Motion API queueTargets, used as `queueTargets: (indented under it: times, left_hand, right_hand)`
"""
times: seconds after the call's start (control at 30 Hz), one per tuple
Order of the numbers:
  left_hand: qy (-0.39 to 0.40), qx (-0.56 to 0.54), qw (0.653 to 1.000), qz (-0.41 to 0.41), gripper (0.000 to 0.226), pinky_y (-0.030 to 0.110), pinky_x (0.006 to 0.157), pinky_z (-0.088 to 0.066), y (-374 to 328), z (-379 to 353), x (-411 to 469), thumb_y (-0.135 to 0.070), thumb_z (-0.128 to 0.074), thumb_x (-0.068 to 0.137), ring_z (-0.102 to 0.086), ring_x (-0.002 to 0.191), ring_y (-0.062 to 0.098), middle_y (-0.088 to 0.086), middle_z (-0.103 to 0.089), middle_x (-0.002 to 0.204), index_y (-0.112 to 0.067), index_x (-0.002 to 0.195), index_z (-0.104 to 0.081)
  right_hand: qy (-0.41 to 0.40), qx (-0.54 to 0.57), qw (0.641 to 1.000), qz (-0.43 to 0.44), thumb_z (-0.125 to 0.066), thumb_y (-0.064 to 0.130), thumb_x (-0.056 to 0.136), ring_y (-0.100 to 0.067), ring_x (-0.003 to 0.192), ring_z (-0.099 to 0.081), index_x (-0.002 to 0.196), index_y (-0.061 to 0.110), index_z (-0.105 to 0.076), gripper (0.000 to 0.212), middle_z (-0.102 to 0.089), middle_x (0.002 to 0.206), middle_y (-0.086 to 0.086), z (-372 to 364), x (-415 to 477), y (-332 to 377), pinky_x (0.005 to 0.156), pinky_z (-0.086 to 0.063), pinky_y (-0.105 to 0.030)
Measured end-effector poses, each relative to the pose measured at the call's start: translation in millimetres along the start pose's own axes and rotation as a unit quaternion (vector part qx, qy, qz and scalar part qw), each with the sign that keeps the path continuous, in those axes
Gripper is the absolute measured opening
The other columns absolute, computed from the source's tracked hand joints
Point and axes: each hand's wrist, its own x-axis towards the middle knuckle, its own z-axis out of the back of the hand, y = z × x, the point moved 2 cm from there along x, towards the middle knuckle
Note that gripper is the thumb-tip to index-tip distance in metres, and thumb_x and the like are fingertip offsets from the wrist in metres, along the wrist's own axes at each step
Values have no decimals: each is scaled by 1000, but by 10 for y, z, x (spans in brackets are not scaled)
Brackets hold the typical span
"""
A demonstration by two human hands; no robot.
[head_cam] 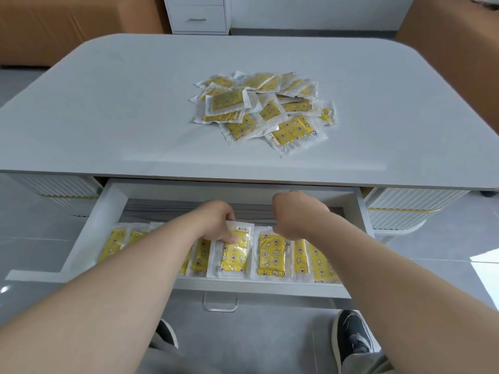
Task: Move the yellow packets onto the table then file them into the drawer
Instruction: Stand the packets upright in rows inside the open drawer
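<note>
A heap of yellow packets (266, 109) in clear wrappers lies in the middle of the white table (108, 117). Below the table's front edge the white drawer (91, 238) stands pulled out, with a row of several yellow packets (271, 255) filed upright along its front. My left hand (216, 221) pinches the top of one packet (233, 255) in the middle of that row. My right hand (295, 215) hovers just right of it with fingers curled downward over the neighbouring packets; whether it holds anything is hidden.
The drawer has a clear handle (221, 302) at its front. Ribbed white side units (405, 209) flank the drawer under the tabletop. My black shoe (351, 338) is on the grey tiled floor. A white cabinet (198, 14) and brown boxes (54, 28) stand beyond the table.
</note>
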Motion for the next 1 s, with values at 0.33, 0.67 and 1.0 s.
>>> queueTargets:
  times: [0.33,0.67,1.0]
  left_hand:
    - [-53,181,982,-2,68,37,90,-45,-18,-35,55,-58,-81,71,-51,112,23,2,-56,120,-21,120,-53]
    - [-79,36,996,13,33,32,68,-55,-482,650,-360,-49,-72,84,-71,66,17,-5,-73,63,-17,78,-73]
    - [-278,68,952,-106,65,46,120,-25,-399,797,-20,-48,-38,104,-16,153,24,2,-17,167,-18,159,-21]
  right_hand:
    - [-5,4,1000,13,-57,10,87,-21,80,-58,94,16,-61,10,-60,92,0,108,-13,39,54,-42,-28]
    - [-83,141,986,18,-61,48,92,-19,67,-58,79,5,-62,45,-62,72,-3,517,64,-64,63,-50,-33]
    - [-148,34,988,-12,-26,59,103,-31,154,-1,159,27,-17,65,-4,169,4,482,320,-187,119,-14,-53]
